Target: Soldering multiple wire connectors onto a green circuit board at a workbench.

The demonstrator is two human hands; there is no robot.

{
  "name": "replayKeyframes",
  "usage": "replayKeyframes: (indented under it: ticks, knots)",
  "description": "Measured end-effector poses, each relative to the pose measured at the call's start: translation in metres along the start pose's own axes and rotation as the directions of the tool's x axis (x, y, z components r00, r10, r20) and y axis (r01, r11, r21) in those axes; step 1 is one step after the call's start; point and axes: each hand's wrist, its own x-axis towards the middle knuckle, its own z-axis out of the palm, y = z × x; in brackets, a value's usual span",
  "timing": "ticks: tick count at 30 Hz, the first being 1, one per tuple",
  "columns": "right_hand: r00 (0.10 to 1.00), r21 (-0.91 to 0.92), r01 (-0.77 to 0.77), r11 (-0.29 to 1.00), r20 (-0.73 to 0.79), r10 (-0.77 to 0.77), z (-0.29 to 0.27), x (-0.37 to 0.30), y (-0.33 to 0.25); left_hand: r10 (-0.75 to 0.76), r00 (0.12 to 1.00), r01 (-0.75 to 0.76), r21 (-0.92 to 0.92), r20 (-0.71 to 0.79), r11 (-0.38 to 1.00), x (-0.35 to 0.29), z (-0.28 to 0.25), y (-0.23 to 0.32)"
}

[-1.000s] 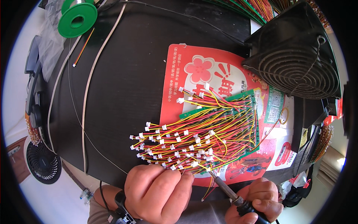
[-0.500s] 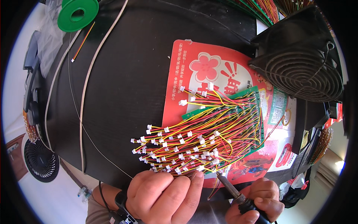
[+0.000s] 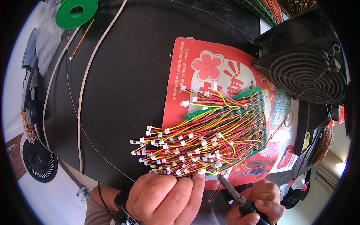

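Note:
My right hand [image 3: 260, 204] is closed round the dark handle of a soldering iron [image 3: 231, 191]. Its metal tip reaches the near edge of a bundle of red, yellow and black wires [image 3: 198, 138] with white plugs. These wires are attached to green circuit boards [image 3: 258, 108] lying side by side. My left hand [image 3: 165, 197] is closed in a pinch at the near side of the bundle. Thin solder wire [image 3: 98, 152] runs from a green spool [image 3: 77, 13] into that hand. My fingers hide whatever else sits in the pinch, and the exact contact at the iron's tip is hard to see.
Under the boards lies a red printed sheet [image 3: 176, 75] on the black table [image 3: 123, 75]. A black fan with a round grille [image 3: 307, 80] stands at the far right. One loose wired plug [image 3: 80, 41] and a pale cable [image 3: 87, 71] lie at left, near a small fan [image 3: 39, 159].
The whole view has shifted slightly. Both hands, the soldering iron and the wire bundle keep nearly the same places relative to one another.

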Motion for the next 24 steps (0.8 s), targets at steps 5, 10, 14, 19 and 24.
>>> replayKeyframes:
  ticks: [5,10,14,19,24]
  knots:
    - [1.0,-0.011,0.008,1.0,0.005,-0.008,0.0,0.001,0.002,-0.04,0.998,0.04,-0.008,-0.047,0.999,0.003,-0.006,-0.003]
    - [0.999,0.056,0.047,0.997,-0.012,-0.047,-0.001,-0.001,0.003,-0.026,0.999,0.026,-0.005,-0.024,1.0,0.003,-0.008,-0.004]
    - [0.995,0.071,0.092,0.993,-0.037,-0.09,-0.002,-0.001,0.004,-0.02,0.998,0.021,0.006,-0.052,1.0,0.002,-0.009,-0.003]
    - [0.995,0.058,0.092,0.994,-0.052,-0.089,-0.003,-0.002,0.007,-0.366,0.93,0.362,-0.105,-0.024,0.926,0.01,-0.008,0.009]
    - [0.979,0.07,0.097,0.993,-0.184,-0.083,0.005,-0.006,0.007,-0.019,0.999,0.019,0.001,-0.031,1.0,0.002,-0.009,-0.004]
